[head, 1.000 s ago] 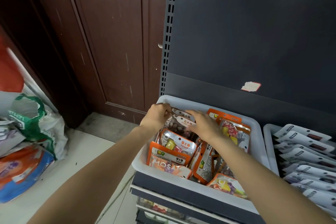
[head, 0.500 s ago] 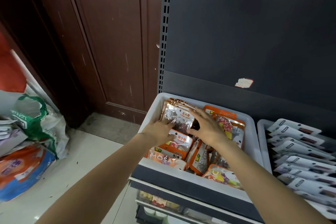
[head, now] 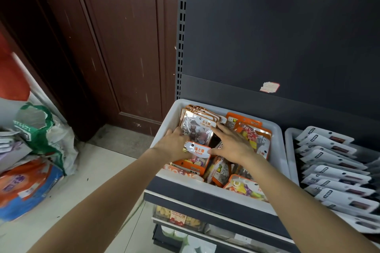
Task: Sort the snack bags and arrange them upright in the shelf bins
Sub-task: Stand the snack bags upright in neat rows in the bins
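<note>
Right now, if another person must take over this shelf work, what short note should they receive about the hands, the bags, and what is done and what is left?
Left hand: fingers rest against the stone candy bags at the back left of the white bin; whether it grips them cannot be told.
Right hand: open, fingers spread flat on the bags in the middle of the bin.
Done: the stone candy bags stand in a row at the back left; the white packets in the next bin lie in a neat row.
Left: the orange sugar bags in the front and middle lie tilted and mixed; sort them and stand them upright.
</note>
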`<state>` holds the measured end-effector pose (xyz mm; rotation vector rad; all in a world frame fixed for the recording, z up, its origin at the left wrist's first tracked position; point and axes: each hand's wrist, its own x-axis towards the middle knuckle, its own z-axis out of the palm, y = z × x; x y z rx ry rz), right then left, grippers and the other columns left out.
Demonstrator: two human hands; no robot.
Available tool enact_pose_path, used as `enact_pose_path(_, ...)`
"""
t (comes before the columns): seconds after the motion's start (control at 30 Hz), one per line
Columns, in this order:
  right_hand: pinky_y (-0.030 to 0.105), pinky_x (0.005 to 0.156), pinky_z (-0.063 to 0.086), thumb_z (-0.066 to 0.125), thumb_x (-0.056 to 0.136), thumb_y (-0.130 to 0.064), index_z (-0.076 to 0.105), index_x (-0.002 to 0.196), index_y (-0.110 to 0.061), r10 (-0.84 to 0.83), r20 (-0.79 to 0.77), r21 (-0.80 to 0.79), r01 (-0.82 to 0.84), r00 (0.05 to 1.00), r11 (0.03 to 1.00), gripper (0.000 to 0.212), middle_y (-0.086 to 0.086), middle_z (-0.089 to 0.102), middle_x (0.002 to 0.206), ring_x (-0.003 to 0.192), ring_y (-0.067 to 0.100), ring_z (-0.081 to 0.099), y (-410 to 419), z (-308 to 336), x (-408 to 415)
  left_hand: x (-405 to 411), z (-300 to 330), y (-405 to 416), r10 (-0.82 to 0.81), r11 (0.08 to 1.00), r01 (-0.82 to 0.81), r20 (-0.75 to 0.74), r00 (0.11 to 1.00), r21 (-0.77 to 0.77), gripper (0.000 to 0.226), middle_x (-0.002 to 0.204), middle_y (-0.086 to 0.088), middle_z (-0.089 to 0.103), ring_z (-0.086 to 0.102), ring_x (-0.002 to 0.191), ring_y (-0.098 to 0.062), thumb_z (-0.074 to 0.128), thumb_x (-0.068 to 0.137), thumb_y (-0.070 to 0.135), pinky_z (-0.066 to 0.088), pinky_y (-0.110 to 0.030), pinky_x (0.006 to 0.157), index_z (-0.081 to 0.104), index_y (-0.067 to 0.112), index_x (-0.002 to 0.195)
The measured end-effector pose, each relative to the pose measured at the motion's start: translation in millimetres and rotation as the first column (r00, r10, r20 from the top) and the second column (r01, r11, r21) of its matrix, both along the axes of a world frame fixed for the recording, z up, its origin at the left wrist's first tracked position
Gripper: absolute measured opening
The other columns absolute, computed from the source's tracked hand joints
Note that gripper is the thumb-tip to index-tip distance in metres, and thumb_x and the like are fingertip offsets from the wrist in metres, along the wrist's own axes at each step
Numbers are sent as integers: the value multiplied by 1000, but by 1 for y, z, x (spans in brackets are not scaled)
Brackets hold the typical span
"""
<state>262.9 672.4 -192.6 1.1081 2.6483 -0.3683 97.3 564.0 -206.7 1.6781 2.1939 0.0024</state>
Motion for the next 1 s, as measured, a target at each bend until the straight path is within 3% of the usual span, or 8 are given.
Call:
enact_pose_path(0.27,46,116,15,46,88,-61,12,150,-38,46,-159,-31,-52,986,998,75,-9,10,159,145,23,15,-20,4,15,-7,18,-37,-33,993,26,54,998,119,46,130,3,52,40,120,-18,60,89,39,39,-37,99,47,30,132)
enact_pose_path(0.4,39,117,13,32,96,-53,33,145,-30,53,-222,17,-51,974,999,54,-5,31,153,141,17,28,-36,8,17,-5,23,-56,-42,989,30,80,996,147,38,128,5,55,44,117,-14,56,93,35,38,-36,99,51,29,130)
enact_pose_path(0.5,39,116,17,41,98,-44,43,140,-29,71,-225,-15,-76,972,997,45,-2,44,145,136,16,36,-41,12,14,0,25,-58,-18,989,-1,134,991,145,39,128,3,55,49,111,-13,59,92,30,41,-30,94,54,27,130)
enact_pose_path(0.6,41,113,23,48,94,-47,52,133,-30,49,-211,-46,-60,976,997,43,0,53,136,130,21,41,-44,17,11,1,23,-53,61,984,-90,183,981,154,43,131,1,54,54,110,-15,64,89,28,47,-30,94,52,28,131)
enact_pose_path(0.67,42,111,27,50,93,-48,55,131,-30,4,-223,-65,-19,975,998,42,1,57,131,127,24,44,-45,20,8,-1,22,-49,72,984,-103,206,976,146,51,137,1,50,51,118,-17,66,88,27,47,-33,99,47,28,135)
enact_pose_path(0.77,42,112,30,52,95,-38,59,126,-28,1,-217,-5,-2,976,1000,34,0,63,124,117,20,54,-45,20,1,-4,21,-49,-57,994,47,98,994,98,59,151,4,33,36,135,-19,60,92,29,38,-36,108,35,28,145)
enact_pose_path(0.9,41,95,47,53,95,-36,63,122,-25,-65,-224,-49,55,972,997,31,1,66,117,105,20,61,-47,16,-3,-11,22,-55,-184,982,183,33,982,33,58,160,7,6,15,145,-18,43,100,33,26,-37,114,15,33,150)
enact_pose_path(1.0,47,102,42,54,95,-32,62,123,-27,-65,-204,40,74,977,996,29,1,67,116,108,22,60,-50,11,-2,-15,22,-63,-255,966,255,-13,967,39,52,160,8,-3,3,147,-16,32,103,34,16,-37,116,11,34,151)
